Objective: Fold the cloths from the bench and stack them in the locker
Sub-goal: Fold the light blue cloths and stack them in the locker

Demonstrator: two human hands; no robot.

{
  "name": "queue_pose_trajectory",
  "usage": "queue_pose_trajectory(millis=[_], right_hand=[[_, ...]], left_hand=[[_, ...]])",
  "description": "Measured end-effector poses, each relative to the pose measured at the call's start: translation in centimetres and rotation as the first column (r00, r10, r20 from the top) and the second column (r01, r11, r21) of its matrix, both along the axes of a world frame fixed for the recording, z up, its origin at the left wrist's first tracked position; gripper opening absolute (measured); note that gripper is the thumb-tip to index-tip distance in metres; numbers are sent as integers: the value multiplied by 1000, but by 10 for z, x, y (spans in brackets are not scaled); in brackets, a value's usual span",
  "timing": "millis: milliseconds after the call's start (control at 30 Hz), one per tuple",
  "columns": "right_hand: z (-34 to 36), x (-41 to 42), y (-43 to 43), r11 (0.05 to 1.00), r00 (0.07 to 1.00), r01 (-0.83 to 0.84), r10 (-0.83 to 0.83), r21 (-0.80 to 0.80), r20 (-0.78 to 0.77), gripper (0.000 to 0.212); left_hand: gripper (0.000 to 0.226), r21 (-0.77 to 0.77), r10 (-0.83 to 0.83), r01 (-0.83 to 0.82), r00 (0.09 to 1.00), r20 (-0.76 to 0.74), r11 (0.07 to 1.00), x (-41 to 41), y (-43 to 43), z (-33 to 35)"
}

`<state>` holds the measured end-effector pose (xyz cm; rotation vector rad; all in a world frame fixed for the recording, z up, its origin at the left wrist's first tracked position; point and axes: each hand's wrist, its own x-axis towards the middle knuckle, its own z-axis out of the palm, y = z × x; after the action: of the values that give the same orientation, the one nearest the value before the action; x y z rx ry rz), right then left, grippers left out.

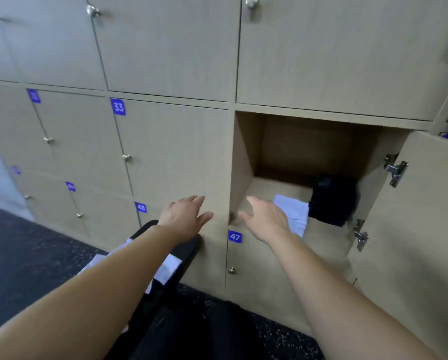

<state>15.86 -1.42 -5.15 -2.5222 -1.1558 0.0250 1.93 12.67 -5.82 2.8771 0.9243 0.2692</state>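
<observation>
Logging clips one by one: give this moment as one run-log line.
left hand open, empty | right hand open, at open beige wooden locker | folded white cloth beside folded black cloth inside

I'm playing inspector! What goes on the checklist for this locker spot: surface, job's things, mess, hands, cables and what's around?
Surface: open locker, tan wooden floor, two cloths on it.
Job's things: white folded cloth beside black folded cloth inside; white cloths lie on the black bench.
Clutter: nothing seen.
Hands: left hand open, near door 33; right hand open, at the locker's mouth; both hold nothing.
Cables: nothing seen.
Surroundings: shut numbered doors, open door with metal hinges, dark speckled floor.
</observation>
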Motion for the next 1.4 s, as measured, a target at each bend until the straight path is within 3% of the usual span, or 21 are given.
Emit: queue_pose_trajectory(millis=[500,633,900,1200,1400], right_hand=[[-60,-173,75,931,928,-364,361,-24,-93,42],[-89,-187,100,908,909,-410,399,-89,-123,29],[-134,-171,135,919,918,-362,322,-155,-233,38],[-184,-128,205,919,917,-347,290,-187,-275,18],[-218,-113,244,910,902,-364,291,-200,-320,36]], left_hand=[[53,-132,428,-426,904,-12,895,-247,48,-64],[50,-136,481,-484,875,-56,864,-274,62,-94],[37,-201,432,-431,901,-40,880,-241,95,-148],[26,-254,448,-438,894,-21,862,-159,145,-199],[39,-241,565,-579,815,-130,779,-137,153,-233]])
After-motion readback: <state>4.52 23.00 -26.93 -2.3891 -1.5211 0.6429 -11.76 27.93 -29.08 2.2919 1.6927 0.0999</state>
